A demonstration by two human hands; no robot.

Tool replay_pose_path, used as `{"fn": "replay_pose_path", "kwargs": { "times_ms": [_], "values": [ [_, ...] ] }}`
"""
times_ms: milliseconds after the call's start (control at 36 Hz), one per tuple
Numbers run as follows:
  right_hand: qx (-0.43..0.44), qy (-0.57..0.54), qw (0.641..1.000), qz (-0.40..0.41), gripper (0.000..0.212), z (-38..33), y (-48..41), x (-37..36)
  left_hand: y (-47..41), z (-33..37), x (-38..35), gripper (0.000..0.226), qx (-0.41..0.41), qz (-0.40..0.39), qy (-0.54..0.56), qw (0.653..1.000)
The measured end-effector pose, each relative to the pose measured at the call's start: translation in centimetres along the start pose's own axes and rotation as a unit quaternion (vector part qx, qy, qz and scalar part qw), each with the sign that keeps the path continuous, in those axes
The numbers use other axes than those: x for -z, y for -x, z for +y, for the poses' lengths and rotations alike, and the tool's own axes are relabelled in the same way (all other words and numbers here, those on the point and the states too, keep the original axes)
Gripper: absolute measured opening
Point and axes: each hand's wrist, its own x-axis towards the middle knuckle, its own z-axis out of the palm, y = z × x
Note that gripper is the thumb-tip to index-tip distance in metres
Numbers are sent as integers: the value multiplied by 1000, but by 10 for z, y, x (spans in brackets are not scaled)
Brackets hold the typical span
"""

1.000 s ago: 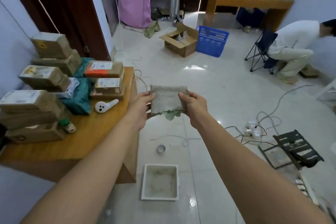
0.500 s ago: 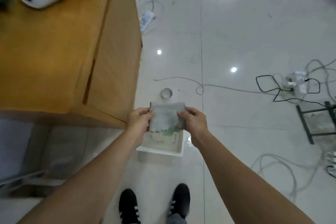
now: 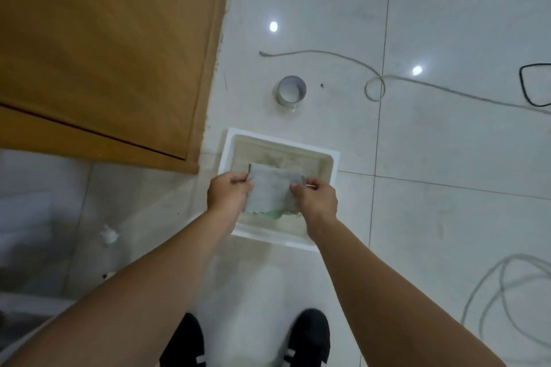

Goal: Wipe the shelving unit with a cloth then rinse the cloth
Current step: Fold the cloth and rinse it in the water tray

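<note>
A grey cloth (image 3: 269, 192) with a green edge at its bottom is stretched between both hands. My left hand (image 3: 228, 194) pinches its left side and my right hand (image 3: 317, 198) pinches its right side. The cloth hangs directly over a white rectangular basin (image 3: 280, 147) standing on the tiled floor; murky water and dirt show inside it. Whether the cloth's lower edge touches the water is unclear. The wooden shelving unit (image 3: 113, 48) fills the upper left, its corner close to the basin's left rim.
A roll of tape (image 3: 291, 94) lies on the floor beyond the basin. A grey cord (image 3: 375, 80) and a black cable (image 3: 533, 85) run across the tiles at right, with coiled cable (image 3: 507, 301) lower right. My black shoes (image 3: 310, 334) stand just behind the basin.
My view has tipped down from the room to the floor. Both hands have carried the cloth down and over the white basin, keeping the same grip.
</note>
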Motion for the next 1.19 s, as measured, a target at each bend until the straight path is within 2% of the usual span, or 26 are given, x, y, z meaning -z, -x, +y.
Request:
{"fn": "replay_pose_path", "kwargs": {
  "times_ms": [167, 250, 361, 639, 722, 778, 861, 917, 944, 1000, 1111, 1194],
  "values": [
    [38, 36, 998, 22, 18, 25, -37, -19, -39, -19, -20, 9, -50, 38, -106, 992],
    [75, 100, 991, 39, 14, 28, -48, -26, -51, -22, -28, 8, -87, 70, -204, 973],
    [117, 159, 980, 37, 12, 31, -59, -34, -60, -26, -39, 3, -146, 86, -280, 945],
    [130, 238, 962, 42, 10, 47, -72, -38, -69, -40, -43, 13, -171, 84, -343, 920],
    [200, 305, 929, 62, 21, 51, -70, -36, -65, -46, -38, 14, -232, 63, -403, 883],
    [297, 383, 870, 87, 29, 56, -71, -34, -62, -50, -34, 21, -312, 32, -465, 828],
    [435, 485, 754, 89, 28, 66, -74, -33, -60, -55, -33, 32, -389, -17, -574, 720],
    [475, 519, 708, 64, 20, 75, -72, -32, -62, -58, -35, 32, -395, -34, -610, 686],
    [480, 530, 697, 57, 17, 80, -71, -31, -62, -60, -35, 32, -391, -39, -621, 678],
    [473, 539, 695, 49, 14, 85, -67, -30, -63, -61, -36, 28, -386, -39, -628, 674],
    [444, 515, 732, 43, 10, 89, -55, -29, -53, -57, -32, 20, -388, -32, -612, 689],
    [401, 541, 739, 10, 23, 93, -41, -25, -42, -61, -23, 26, -346, -53, -618, 704]
  ]
}}
